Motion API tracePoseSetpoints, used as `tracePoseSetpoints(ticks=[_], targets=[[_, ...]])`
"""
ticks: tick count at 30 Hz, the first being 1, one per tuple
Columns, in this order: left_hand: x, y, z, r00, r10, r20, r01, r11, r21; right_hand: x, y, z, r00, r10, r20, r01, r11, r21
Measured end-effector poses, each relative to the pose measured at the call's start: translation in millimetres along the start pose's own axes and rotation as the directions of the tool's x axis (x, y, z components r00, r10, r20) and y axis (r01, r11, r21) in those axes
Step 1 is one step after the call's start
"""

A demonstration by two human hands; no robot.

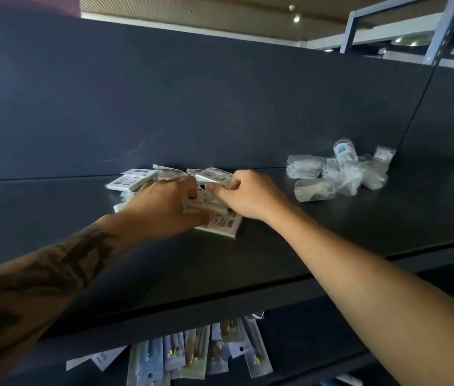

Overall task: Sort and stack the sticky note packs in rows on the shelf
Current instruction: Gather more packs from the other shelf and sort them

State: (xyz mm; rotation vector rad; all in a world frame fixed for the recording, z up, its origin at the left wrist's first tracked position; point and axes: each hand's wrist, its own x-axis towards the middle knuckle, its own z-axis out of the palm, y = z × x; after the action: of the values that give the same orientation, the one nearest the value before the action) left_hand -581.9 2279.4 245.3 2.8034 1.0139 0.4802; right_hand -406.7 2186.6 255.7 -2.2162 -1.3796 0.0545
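On the shelf, both hands pinched one light, slippery, film-wrapped sticky note pack, probably best gripped by its stiff edges.

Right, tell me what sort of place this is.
Probably a shop, at a stationery display. Dark retail shelf with a back panel, wrapped sticky note packs being sorted by both hands, and carded hanging packets on the level below.

two bare forearms here, no sleeves showing anywhere, no watch or rings to be seen. the left forearm carries dark tattoo work, bold leaf-like shapes running wrist to elbow. the right forearm is unmarked, as are the left hand and right hand.
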Motion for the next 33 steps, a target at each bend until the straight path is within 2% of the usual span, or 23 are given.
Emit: tracePoseSetpoints(ticks=[9,15,19,24,33], targets=[[-24,5,1,0.991,0.015,-0.136,-0.007,0.999,0.053,-16,1,-6,0.994,-0.099,0.037,0.091,0.982,0.165],[-23,14,4,0.995,-0.049,-0.083,0.059,0.992,0.115,-20,10,-3,0.988,-0.147,0.04,0.135,0.967,0.216],[-19,17,2,0.996,-0.079,-0.042,0.082,0.993,0.087,-21,14,-5,0.988,-0.147,0.037,0.136,0.968,0.211],[-31,10,-8,0.993,-0.018,-0.113,0.028,0.996,0.088,-28,10,-13,0.993,-0.117,-0.001,0.115,0.973,0.198],[-106,-26,-52,0.982,-0.055,-0.179,0.07,0.994,0.082,-71,-42,-11,0.985,-0.161,-0.065,0.169,0.974,0.148]])
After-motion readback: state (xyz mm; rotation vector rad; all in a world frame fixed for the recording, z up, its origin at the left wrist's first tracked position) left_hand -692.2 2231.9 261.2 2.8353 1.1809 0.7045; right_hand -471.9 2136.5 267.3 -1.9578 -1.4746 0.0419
